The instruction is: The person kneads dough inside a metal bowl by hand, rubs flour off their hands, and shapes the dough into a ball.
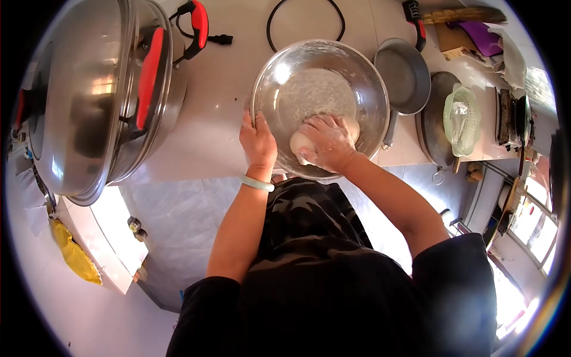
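Observation:
A shiny metal mixing bowl (370,89) stands at the counter's front edge, its inside smeared with flour. My left hand (259,141) grips the bowl's left rim, thumb at the edge. Inside, a pale lump of dough (299,143) lies against the near wall. My right hand (326,140), dusted with flour, presses on the dough with its fingers curled over it. The palm and fingers hide much of the lump.
At left on the counter (208,113) stands a large lidded steel pot (83,101) with red handles. A black cable (270,24) lies behind the bowl. To the right are a grey pan (401,77), a round board (431,128) and a pale green basket (471,122).

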A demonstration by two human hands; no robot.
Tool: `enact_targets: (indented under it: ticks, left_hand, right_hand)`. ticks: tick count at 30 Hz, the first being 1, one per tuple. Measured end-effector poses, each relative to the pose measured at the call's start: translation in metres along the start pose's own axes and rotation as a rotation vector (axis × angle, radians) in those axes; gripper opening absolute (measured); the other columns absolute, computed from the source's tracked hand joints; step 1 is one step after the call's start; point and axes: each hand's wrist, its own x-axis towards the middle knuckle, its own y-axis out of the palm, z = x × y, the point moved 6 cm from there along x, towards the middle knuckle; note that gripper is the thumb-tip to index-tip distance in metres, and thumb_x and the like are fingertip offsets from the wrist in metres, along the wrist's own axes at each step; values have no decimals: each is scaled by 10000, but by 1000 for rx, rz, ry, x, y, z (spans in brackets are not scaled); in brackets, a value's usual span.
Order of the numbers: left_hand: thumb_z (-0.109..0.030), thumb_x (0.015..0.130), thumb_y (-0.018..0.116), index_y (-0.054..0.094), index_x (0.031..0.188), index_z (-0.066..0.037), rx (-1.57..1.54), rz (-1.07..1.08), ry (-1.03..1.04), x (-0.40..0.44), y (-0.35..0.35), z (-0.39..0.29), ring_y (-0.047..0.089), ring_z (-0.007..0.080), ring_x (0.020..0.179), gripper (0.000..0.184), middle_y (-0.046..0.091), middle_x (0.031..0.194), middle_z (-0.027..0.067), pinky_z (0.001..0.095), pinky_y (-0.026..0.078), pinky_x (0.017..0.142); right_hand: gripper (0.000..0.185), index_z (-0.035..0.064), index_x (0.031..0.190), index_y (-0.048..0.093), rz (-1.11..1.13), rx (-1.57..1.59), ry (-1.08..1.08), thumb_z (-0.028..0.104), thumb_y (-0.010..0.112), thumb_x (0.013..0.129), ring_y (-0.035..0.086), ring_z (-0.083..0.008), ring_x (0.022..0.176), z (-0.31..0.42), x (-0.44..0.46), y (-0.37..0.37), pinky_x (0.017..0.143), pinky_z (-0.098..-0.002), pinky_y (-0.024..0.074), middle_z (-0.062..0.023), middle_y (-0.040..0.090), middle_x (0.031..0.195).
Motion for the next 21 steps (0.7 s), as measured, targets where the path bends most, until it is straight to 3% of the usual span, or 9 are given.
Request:
enact_targets:
  ticks: [4, 6, 8, 12, 15, 17, 19, 20, 21]
  left_hand:
    - [-124, 981, 482, 563, 1259, 46, 8, -40, 90, 1, -1, 0, 621, 308, 896, 336, 665, 1027, 207, 370, 480, 831]
    - [-140, 976, 487, 599, 1185, 33, 1, -58, 71, 1, 0, 0, 622, 268, 870, 294, 673, 983, 172, 372, 480, 813]
    - [-148, 973, 489, 616, 1149, 25, 33, -54, 51, 1, -2, -3, 624, 258, 859, 278, 676, 962, 162, 375, 481, 807]
    - [-149, 967, 489, 617, 1145, 13, 53, -47, 74, 0, -3, -8, 622, 311, 851, 273, 669, 943, 187, 391, 480, 806]
    - [-150, 964, 490, 616, 1145, 11, 74, -50, 102, 5, -2, 2, 621, 322, 848, 273, 668, 943, 186, 399, 479, 800]
    - [-151, 962, 491, 615, 1147, 9, 140, -45, 98, 8, -2, 7, 620, 327, 853, 275, 667, 953, 186, 404, 477, 801]
    - [-132, 958, 488, 606, 1123, 44, 100, -85, 191, 7, -1, 2, 624, 382, 833, 269, 667, 925, 232, 429, 481, 776]
    - [-123, 956, 487, 601, 1111, 62, 79, -108, 237, 6, -2, -3, 627, 410, 822, 267, 666, 911, 256, 441, 483, 764]
    - [-123, 954, 487, 601, 1121, 60, 72, -94, 206, 6, -2, -5, 627, 416, 832, 273, 667, 920, 259, 444, 484, 767]
  right_hand:
    - [358, 154, 1066, 657, -66, -76, 41, 405, 657, 810, 541, -296, 1132, -9, 46, 14, 1053, -516, 336, -65, 617, 1109]
    - [320, 144, 1008, 680, -149, -93, 56, 400, 656, 819, 551, -297, 1116, -15, 72, 14, 1049, -512, 345, -61, 634, 1078]
    - [437, 102, 1081, 682, -126, -19, 136, 482, 585, 889, 507, -310, 1208, -30, 100, 14, 1116, -513, 297, -111, 624, 1163]
    - [486, 73, 1114, 679, -10, 20, 284, 491, 538, 910, 508, -282, 1209, -41, 129, 1, 1104, -464, 325, -88, 623, 1197]
    - [462, 101, 1187, 655, -215, -58, 224, 457, 514, 930, 482, -284, 1251, -35, 105, 4, 1094, -481, 329, -98, 585, 1267]
    - [433, 119, 1224, 636, 58, -222, 10, 417, 531, 928, 455, -309, 1280, -18, 71, 16, 1090, -502, 325, -101, 546, 1314]
    - [418, 139, 1258, 617, 264, -138, 11, 374, 565, 915, 426, -340, 1306, -5, 39, 6, 1090, -530, 318, -115, 498, 1366]
    - [421, 150, 1273, 608, 334, 36, 114, 351, 591, 903, 410, -359, 1317, 1, 25, -5, 1091, -547, 313, -128, 468, 1394]
    - [492, 151, 1345, 522, 325, -40, 23, 355, 597, 904, 394, -372, 1329, 6, 8, -12, 1099, -549, 302, -144, 439, 1421]
